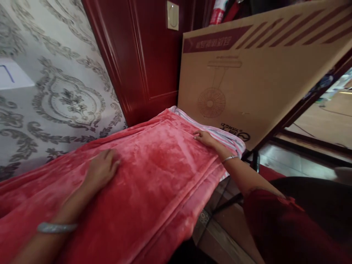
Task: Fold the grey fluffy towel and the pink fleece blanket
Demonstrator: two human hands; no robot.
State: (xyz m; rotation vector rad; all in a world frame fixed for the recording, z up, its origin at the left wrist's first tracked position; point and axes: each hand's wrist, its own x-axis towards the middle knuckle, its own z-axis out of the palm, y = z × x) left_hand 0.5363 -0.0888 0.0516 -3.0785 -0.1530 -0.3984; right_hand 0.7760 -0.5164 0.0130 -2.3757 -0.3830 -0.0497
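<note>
A red plush blanket (pixel 154 176) lies spread out in layers in front of me, its surface smooth with a few long folds. My left hand (pixel 103 167) rests on top of it at the left, palm down, fingers loosely bent and slightly blurred. Near the far right edge, my right hand (pixel 205 139) touches the blanket with its fingers a little apart. Neither hand visibly holds any cloth. Beneath the blanket's far right corner, a striped cloth (pixel 233 137) sticks out.
Behind the blanket stands a large cardboard box (pixel 255 80) with a fan drawing. Left of it is a dark red wooden panel (pixel 156 55) with a switch (pixel 173 15). Patterned wallpaper (pixel 68 99) borders the left side. A dark rounded seat (pixel 310 198) is at lower right.
</note>
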